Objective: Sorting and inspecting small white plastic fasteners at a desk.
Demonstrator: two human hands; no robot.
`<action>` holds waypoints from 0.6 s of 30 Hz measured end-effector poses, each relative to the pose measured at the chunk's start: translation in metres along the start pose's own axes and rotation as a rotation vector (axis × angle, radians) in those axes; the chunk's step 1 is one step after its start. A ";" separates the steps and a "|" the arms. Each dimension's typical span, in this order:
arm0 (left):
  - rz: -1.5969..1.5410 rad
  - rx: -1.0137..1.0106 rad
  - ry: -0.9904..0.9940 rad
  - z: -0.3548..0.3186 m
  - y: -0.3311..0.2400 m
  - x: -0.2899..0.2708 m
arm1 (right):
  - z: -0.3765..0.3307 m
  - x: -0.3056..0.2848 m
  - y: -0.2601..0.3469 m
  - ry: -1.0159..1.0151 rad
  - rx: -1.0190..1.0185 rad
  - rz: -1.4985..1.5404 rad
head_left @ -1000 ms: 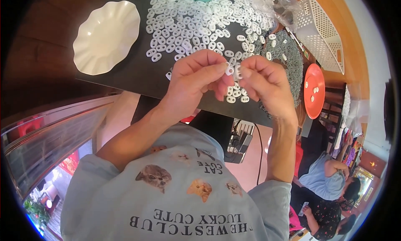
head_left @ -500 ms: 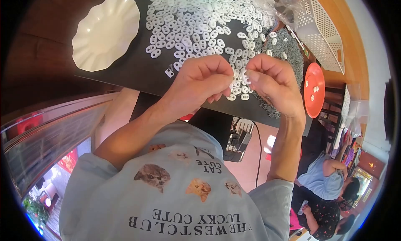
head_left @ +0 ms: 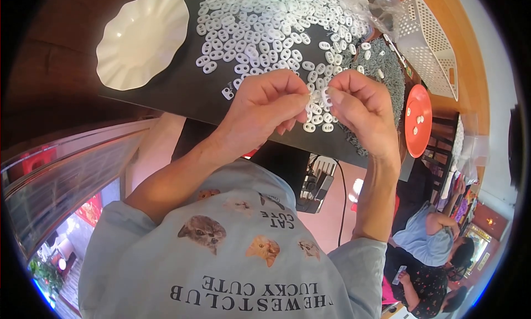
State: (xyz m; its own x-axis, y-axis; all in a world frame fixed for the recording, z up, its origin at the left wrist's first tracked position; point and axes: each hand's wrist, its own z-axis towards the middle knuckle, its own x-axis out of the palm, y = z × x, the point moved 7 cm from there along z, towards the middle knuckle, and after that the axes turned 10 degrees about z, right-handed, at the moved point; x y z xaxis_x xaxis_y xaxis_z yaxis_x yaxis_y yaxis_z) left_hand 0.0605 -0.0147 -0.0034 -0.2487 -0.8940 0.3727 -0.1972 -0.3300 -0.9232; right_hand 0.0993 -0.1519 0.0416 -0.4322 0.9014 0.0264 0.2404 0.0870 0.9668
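Note:
My right hand (head_left: 362, 111) pinches a white oval two-hole plastic piece (head_left: 326, 97) between thumb and forefinger, above the near part of the black table (head_left: 166, 92). Close beside it, my left hand (head_left: 271, 106) has its thumb and forefinger pressed together. Whatever lies in that pinch is too small or hidden to name. Loose white oval two-hole pieces (head_left: 249, 40) cover the table beyond both hands, and several lie just under the fingertips. A heap of small grey pieces (head_left: 381, 59) spreads beyond and beside my right hand.
A cream scalloped dish (head_left: 142, 40) sits at the far left. On the right stand a red oval plate (head_left: 416, 134) with a few white pieces and a white perforated basket (head_left: 426, 48). Clear plastic film (head_left: 381, 6) lies at the back. Two people (head_left: 428, 236) are at lower right.
Both hands stay nearly in place, still pinched close together. The white piece in my right hand has turned slightly. The table's contents shift a little in the picture.

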 end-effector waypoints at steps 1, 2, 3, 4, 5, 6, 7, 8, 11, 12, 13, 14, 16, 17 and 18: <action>-0.002 0.003 -0.001 0.000 0.000 0.000 | 0.000 0.000 0.001 -0.009 -0.009 -0.013; -0.003 0.002 -0.002 0.000 0.001 0.000 | 0.000 0.000 0.000 -0.008 -0.008 -0.013; -0.031 -0.001 -0.014 0.000 0.001 0.000 | 0.001 0.000 0.000 -0.012 -0.001 -0.021; -0.060 -0.005 -0.026 0.000 0.002 0.000 | 0.001 -0.001 -0.001 -0.018 0.005 -0.028; -0.060 -0.006 -0.027 0.000 0.002 -0.001 | 0.001 -0.001 -0.001 -0.017 0.006 -0.028; -0.037 -0.002 -0.023 0.000 0.001 -0.002 | 0.001 -0.001 -0.001 -0.017 0.005 -0.031; -0.014 0.001 -0.019 0.000 0.000 -0.002 | 0.001 0.000 0.000 -0.016 0.005 -0.034; -0.015 0.001 -0.020 0.000 0.000 -0.002 | 0.002 0.000 -0.001 -0.015 0.006 -0.035; -0.038 -0.015 -0.029 0.000 0.001 -0.002 | 0.003 0.001 -0.003 -0.009 -0.009 -0.038; -0.041 -0.006 -0.024 0.001 0.001 -0.001 | 0.003 0.003 -0.003 -0.002 -0.018 -0.036; -0.044 0.003 -0.018 0.001 0.000 -0.001 | 0.004 0.005 -0.003 0.005 -0.028 -0.033; -0.044 0.003 -0.018 0.001 0.001 -0.001 | 0.004 0.006 -0.003 0.005 -0.027 -0.033; -0.058 0.004 -0.021 0.002 0.001 -0.001 | 0.004 0.007 -0.004 -0.004 -0.024 -0.003; -0.057 0.003 -0.021 0.002 0.001 0.000 | 0.004 0.007 -0.005 -0.005 -0.024 -0.003; -0.055 -0.002 -0.023 0.001 0.000 0.000 | 0.004 0.006 -0.006 -0.008 -0.029 0.009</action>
State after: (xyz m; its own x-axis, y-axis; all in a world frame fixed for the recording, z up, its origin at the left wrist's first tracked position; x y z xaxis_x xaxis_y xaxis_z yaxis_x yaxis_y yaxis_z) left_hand 0.0614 -0.0149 -0.0039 -0.2155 -0.8814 0.4203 -0.2115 -0.3781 -0.9013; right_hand 0.0988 -0.1450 0.0353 -0.4234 0.9053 0.0329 0.2192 0.0672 0.9734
